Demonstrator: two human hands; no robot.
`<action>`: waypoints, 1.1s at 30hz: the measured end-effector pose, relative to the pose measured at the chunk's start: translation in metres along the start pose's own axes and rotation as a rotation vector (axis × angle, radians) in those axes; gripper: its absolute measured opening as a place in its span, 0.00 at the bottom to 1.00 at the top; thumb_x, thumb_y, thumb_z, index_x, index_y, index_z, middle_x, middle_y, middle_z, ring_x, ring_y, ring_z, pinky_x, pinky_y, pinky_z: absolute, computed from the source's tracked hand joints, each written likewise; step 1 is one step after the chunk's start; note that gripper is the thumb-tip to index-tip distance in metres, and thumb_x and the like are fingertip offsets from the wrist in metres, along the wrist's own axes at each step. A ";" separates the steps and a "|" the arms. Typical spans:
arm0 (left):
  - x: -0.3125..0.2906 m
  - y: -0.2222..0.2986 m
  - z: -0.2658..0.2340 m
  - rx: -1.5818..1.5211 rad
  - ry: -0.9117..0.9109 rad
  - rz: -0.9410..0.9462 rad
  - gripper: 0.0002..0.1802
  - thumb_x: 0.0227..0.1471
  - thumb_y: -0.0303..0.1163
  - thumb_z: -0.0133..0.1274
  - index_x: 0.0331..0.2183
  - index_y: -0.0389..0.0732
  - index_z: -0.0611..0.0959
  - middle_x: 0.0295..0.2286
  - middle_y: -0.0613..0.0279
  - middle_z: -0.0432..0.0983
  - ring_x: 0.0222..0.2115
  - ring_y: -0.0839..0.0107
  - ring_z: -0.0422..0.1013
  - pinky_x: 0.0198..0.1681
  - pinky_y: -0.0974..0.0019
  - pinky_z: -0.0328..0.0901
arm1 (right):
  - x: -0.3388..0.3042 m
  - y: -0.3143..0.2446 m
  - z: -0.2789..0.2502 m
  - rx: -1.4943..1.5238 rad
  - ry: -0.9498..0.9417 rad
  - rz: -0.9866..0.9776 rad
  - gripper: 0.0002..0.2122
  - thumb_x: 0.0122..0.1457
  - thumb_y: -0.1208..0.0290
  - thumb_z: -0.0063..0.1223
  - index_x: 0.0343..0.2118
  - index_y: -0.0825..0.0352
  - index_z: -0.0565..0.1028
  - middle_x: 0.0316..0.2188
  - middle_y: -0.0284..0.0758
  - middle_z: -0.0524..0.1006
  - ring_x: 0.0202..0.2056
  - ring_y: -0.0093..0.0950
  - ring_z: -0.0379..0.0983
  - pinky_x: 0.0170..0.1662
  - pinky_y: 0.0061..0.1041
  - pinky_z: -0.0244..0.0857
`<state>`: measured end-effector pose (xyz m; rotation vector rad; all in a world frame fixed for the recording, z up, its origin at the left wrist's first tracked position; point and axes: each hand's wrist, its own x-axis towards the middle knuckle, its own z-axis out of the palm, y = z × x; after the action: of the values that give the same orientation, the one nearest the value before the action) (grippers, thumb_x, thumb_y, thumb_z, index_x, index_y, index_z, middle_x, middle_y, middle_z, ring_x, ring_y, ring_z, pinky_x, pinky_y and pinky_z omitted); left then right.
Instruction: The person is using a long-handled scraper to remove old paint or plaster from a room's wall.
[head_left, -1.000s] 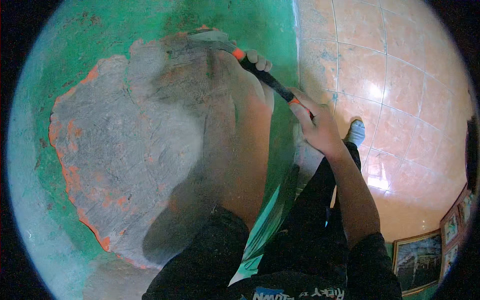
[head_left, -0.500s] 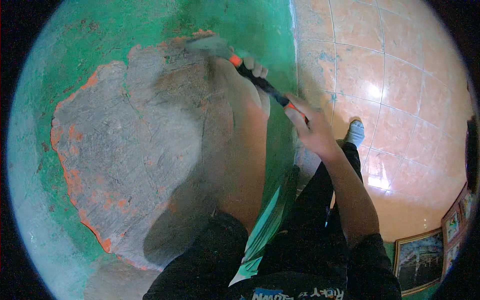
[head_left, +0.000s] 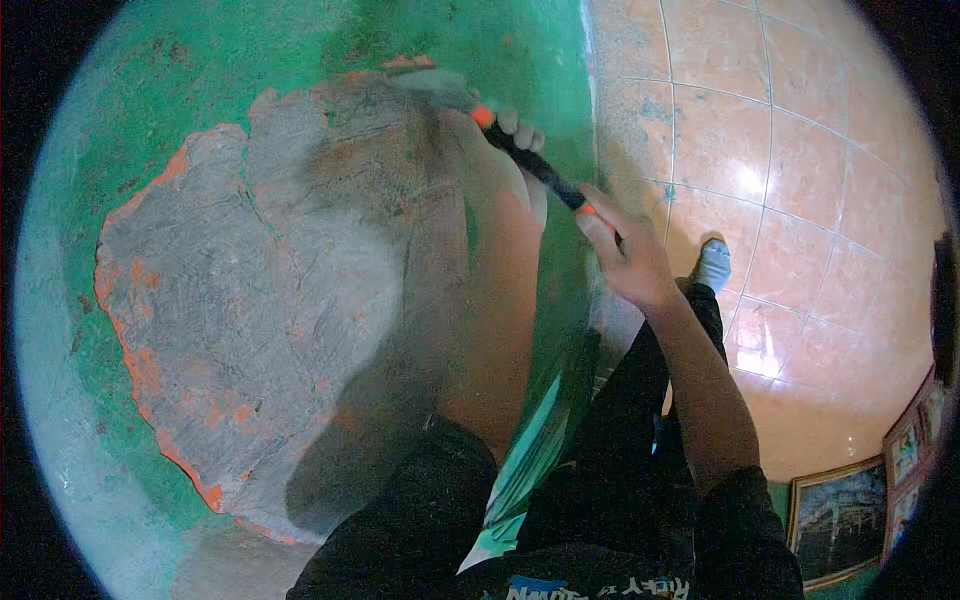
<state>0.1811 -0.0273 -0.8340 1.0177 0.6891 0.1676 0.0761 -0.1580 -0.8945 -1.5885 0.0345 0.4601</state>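
A scraper [head_left: 548, 178] with a black-and-orange handle slants across the upper middle, held in both hands. Its pale, motion-smeared blade [head_left: 430, 82] lies at the upper edge of a rough grey bare patch [head_left: 240, 280] in the green paint of the wall [head_left: 500, 40]. Close behind the blade, my left hand [head_left: 485, 150] is closed round the handle, fingertips showing on its far side. My right hand [head_left: 630, 255] grips the handle's rear end. Orange remnants of an under-layer line the patch's ragged border. My left forearm hides part of its right side.
Shiny peach floor tiles [head_left: 800, 170] spread along the right, with dust and green flecks near the wall. My foot in a grey sock [head_left: 712, 265] stands on them. Framed pictures [head_left: 838, 520] are at the lower right. A green-and-white strip [head_left: 525, 480] shows between my arms.
The scraper and both hands have shifted slightly to the right and down. The blade remains near the patch's upper edge, and both grips are kept.
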 end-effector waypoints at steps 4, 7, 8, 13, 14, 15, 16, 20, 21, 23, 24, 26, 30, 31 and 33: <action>-0.003 0.002 -0.001 0.019 0.014 0.011 0.22 0.66 0.55 0.35 0.34 0.46 0.65 0.22 0.67 0.61 0.21 0.73 0.56 0.28 0.66 0.57 | 0.000 0.005 0.008 0.014 0.034 -0.018 0.19 0.64 0.60 0.52 0.56 0.59 0.73 0.28 0.46 0.78 0.28 0.34 0.78 0.35 0.31 0.69; -0.006 -0.001 -0.004 0.038 0.036 0.016 0.21 0.67 0.54 0.36 0.34 0.45 0.65 0.22 0.67 0.61 0.21 0.73 0.56 0.28 0.66 0.57 | 0.003 -0.004 0.005 0.036 0.009 0.004 0.19 0.64 0.60 0.52 0.56 0.59 0.73 0.27 0.46 0.77 0.26 0.33 0.76 0.34 0.30 0.68; -0.007 -0.001 -0.005 0.045 0.042 0.018 0.21 0.67 0.54 0.36 0.34 0.45 0.65 0.22 0.67 0.61 0.21 0.73 0.56 0.28 0.66 0.57 | 0.003 -0.005 0.004 0.060 0.017 -0.018 0.19 0.64 0.60 0.52 0.56 0.59 0.73 0.27 0.46 0.77 0.26 0.33 0.76 0.33 0.30 0.68; -0.009 0.002 -0.008 0.071 0.057 0.033 0.20 0.67 0.52 0.37 0.35 0.45 0.66 0.22 0.66 0.62 0.21 0.73 0.57 0.27 0.67 0.58 | 0.005 -0.002 0.010 0.055 0.012 -0.020 0.18 0.64 0.61 0.52 0.56 0.60 0.73 0.26 0.46 0.77 0.25 0.33 0.75 0.33 0.30 0.67; -0.009 0.002 -0.007 0.078 0.061 0.036 0.20 0.67 0.52 0.37 0.36 0.45 0.66 0.22 0.66 0.62 0.21 0.73 0.57 0.27 0.67 0.58 | 0.009 -0.003 0.010 0.042 0.009 -0.027 0.18 0.65 0.61 0.51 0.56 0.60 0.73 0.26 0.46 0.77 0.25 0.33 0.75 0.33 0.29 0.67; -0.008 0.001 -0.006 0.084 0.065 0.040 0.20 0.67 0.52 0.38 0.36 0.45 0.66 0.22 0.66 0.62 0.21 0.73 0.57 0.27 0.67 0.58 | 0.011 -0.003 0.009 0.044 0.009 -0.027 0.18 0.65 0.61 0.51 0.56 0.60 0.73 0.26 0.46 0.77 0.25 0.33 0.75 0.33 0.29 0.67; -0.008 -0.001 -0.005 0.085 0.069 0.035 0.19 0.67 0.52 0.38 0.36 0.45 0.66 0.23 0.66 0.62 0.21 0.73 0.57 0.27 0.67 0.58 | 0.011 0.000 0.006 0.035 0.017 -0.021 0.18 0.65 0.61 0.51 0.56 0.61 0.73 0.27 0.46 0.77 0.25 0.34 0.75 0.33 0.29 0.67; -0.008 -0.002 -0.007 0.102 0.079 0.046 0.18 0.67 0.50 0.38 0.37 0.44 0.67 0.23 0.66 0.63 0.21 0.73 0.58 0.27 0.67 0.58 | -0.004 0.009 0.015 0.099 0.017 -0.015 0.19 0.65 0.61 0.50 0.56 0.63 0.72 0.28 0.48 0.77 0.26 0.33 0.75 0.35 0.29 0.68; -0.009 -0.002 -0.008 0.106 0.082 0.049 0.18 0.67 0.50 0.39 0.37 0.44 0.67 0.23 0.66 0.63 0.21 0.73 0.58 0.27 0.67 0.58 | -0.004 0.008 0.016 0.099 0.017 -0.016 0.19 0.65 0.61 0.50 0.56 0.63 0.72 0.28 0.48 0.77 0.26 0.33 0.75 0.35 0.29 0.68; -0.004 -0.002 -0.006 0.107 0.086 0.047 0.18 0.67 0.50 0.39 0.37 0.44 0.67 0.23 0.66 0.63 0.21 0.73 0.58 0.27 0.67 0.58 | -0.004 0.003 0.018 0.143 0.020 0.005 0.19 0.65 0.61 0.50 0.56 0.64 0.72 0.31 0.48 0.78 0.29 0.32 0.77 0.37 0.29 0.69; 0.005 0.003 -0.005 0.076 0.057 0.043 0.18 0.67 0.49 0.39 0.40 0.44 0.67 0.23 0.66 0.63 0.21 0.73 0.58 0.28 0.67 0.58 | 0.000 -0.008 0.020 0.147 0.016 0.008 0.19 0.65 0.61 0.50 0.56 0.64 0.72 0.31 0.48 0.78 0.29 0.32 0.77 0.37 0.29 0.69; 0.011 0.009 -0.005 0.044 0.026 0.038 0.18 0.68 0.49 0.38 0.43 0.44 0.68 0.24 0.65 0.64 0.22 0.74 0.58 0.28 0.67 0.58 | 0.011 -0.025 0.016 0.132 0.002 0.080 0.20 0.66 0.60 0.49 0.56 0.66 0.71 0.32 0.47 0.79 0.30 0.29 0.77 0.39 0.29 0.69; 0.011 0.014 -0.001 0.076 -0.008 0.043 0.18 0.68 0.48 0.38 0.44 0.44 0.68 0.24 0.65 0.64 0.22 0.74 0.59 0.28 0.67 0.58 | -0.004 -0.015 0.026 0.106 0.043 0.005 0.20 0.66 0.59 0.48 0.57 0.66 0.71 0.32 0.47 0.79 0.30 0.29 0.76 0.39 0.29 0.69; 0.012 0.013 0.004 0.079 -0.025 0.043 0.18 0.68 0.48 0.38 0.45 0.44 0.68 0.24 0.66 0.64 0.22 0.74 0.59 0.29 0.67 0.58 | -0.012 -0.009 0.030 0.089 0.045 0.009 0.20 0.66 0.60 0.48 0.56 0.66 0.71 0.33 0.48 0.79 0.30 0.29 0.76 0.39 0.29 0.69; 0.010 0.016 0.004 0.100 -0.043 0.049 0.18 0.68 0.48 0.38 0.46 0.44 0.68 0.24 0.66 0.64 0.22 0.74 0.59 0.29 0.67 0.58 | -0.011 -0.020 0.031 0.082 0.042 0.014 0.20 0.66 0.60 0.49 0.56 0.66 0.71 0.33 0.48 0.79 0.30 0.29 0.76 0.39 0.29 0.69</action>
<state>0.1940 -0.0174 -0.8237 1.1315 0.6382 0.1548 0.0641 -0.1295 -0.8720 -1.5178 0.0955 0.4314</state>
